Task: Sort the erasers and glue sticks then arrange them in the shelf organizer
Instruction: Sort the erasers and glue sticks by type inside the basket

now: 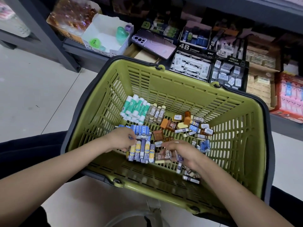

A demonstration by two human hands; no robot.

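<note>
A green basket [180,89] on the floor holds the goods. Green-and-white glue sticks [136,108] lie stacked at its far left, with a row of brown 2B erasers [156,113] beside them. A row of blue erasers [141,131] and a row of purple-and-yellow erasers [141,151] lie nearer me. A mixed heap of erasers [188,126] fills the right side. My left hand [119,140] pinches a small blue eraser at the blue row's edge. My right hand [180,153] curls round a purple eraser over some brown ones.
The low shelf behind the basket carries black boxes of 4B erasers [190,66], a phone [154,43], a white carton [105,35] with green items, and a red box [288,99] at the right. More loose erasers [190,175] lie by my right wrist.
</note>
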